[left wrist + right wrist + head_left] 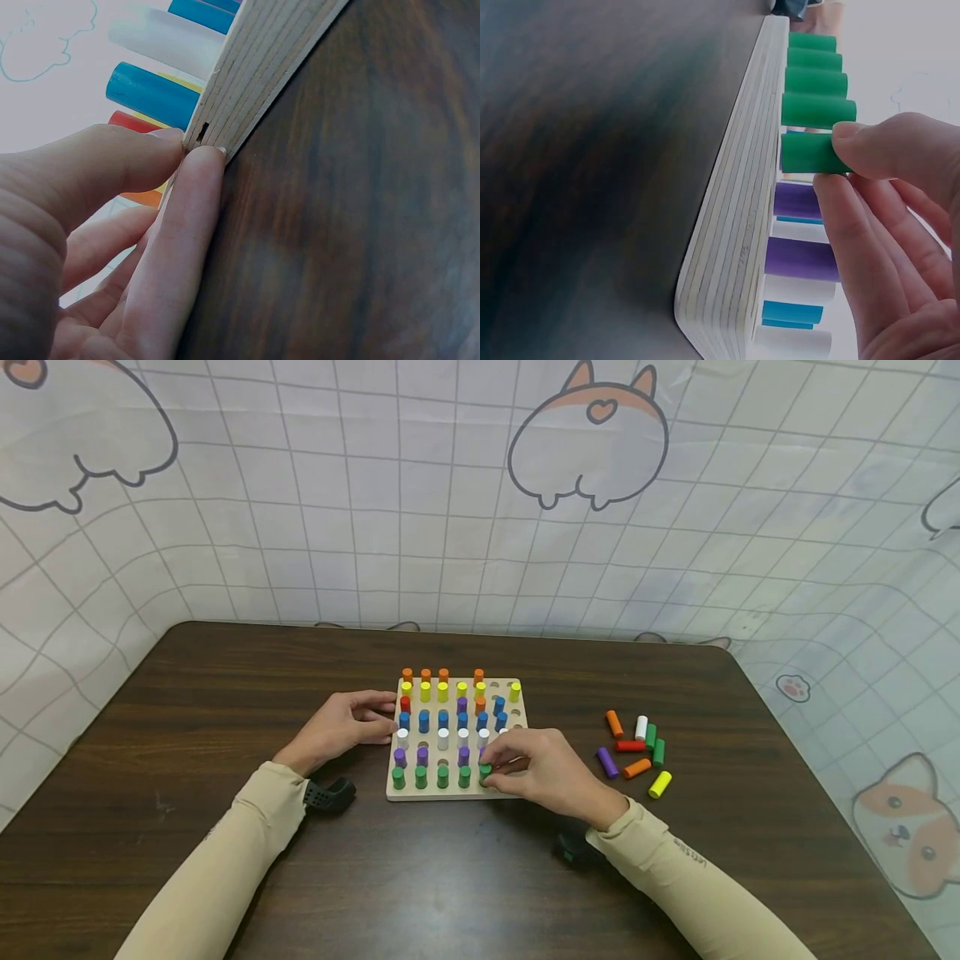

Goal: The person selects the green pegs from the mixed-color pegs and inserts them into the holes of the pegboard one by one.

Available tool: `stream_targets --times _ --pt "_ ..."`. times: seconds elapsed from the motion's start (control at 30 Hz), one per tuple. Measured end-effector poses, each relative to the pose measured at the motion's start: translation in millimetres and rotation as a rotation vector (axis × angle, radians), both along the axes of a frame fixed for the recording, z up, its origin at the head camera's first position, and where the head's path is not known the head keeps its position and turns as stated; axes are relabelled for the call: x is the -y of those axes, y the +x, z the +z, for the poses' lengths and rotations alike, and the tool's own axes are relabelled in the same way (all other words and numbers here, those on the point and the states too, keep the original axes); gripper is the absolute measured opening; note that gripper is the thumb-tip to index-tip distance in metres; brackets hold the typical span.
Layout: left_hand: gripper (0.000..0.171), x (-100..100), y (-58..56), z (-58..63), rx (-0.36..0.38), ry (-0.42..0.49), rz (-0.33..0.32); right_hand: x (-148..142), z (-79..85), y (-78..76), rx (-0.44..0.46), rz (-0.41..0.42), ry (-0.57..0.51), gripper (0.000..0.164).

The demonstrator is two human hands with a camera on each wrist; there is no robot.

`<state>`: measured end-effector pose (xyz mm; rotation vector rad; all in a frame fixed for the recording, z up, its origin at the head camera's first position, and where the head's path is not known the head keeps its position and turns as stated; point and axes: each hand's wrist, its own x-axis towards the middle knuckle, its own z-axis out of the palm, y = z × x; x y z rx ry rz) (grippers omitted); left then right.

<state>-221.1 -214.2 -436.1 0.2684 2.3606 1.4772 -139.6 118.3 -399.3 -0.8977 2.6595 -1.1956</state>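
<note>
A pale wooden pegboard (453, 793) lies on the table with rows of coloured pegs standing in it. My left hand (339, 723) holds its left edge; in the left wrist view the thumb is at the upper edge and a fingertip lies against the layered side (247, 82). At the near row, my right hand (551, 770) pinches a green peg (808, 153) between thumb and finger. This peg stands upright, its lower end at the board; how deep it sits cannot be told. More green pegs (442, 776) line up to its left. My right hand hides the board's near right corner in the head view.
Loose pegs lie right of the board: orange (614, 723), white (641, 727), red (631, 746), purple (607, 763), yellow (660, 785) and green (658, 752). The dark wooden table (420, 877) meets a grid-patterned cloth (420, 510) behind.
</note>
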Motion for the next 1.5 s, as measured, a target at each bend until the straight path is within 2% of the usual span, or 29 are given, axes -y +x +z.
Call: stream_targets --times 0.47,1.1,1.3,1.5 --pt "0.060 -3.1 2.1 3.4 -0.010 0.038 -0.015 0.0 3.6 1.7 -0.130 0.026 0.078 0.019" --pt "0.060 -4.7 1.9 5.1 -0.014 0.023 -0.020 -1.9 1.5 0.7 -0.139 0.038 0.079 0.020" --pt "0.060 -5.2 1.7 4.5 -0.012 0.012 -0.015 -3.3 3.6 1.8 -0.117 0.025 0.073 0.021" --pt "0.061 -1.5 3.7 2.1 -0.017 -0.004 -0.017 -5.9 8.3 3.2 -0.141 0.008 0.084 0.022"
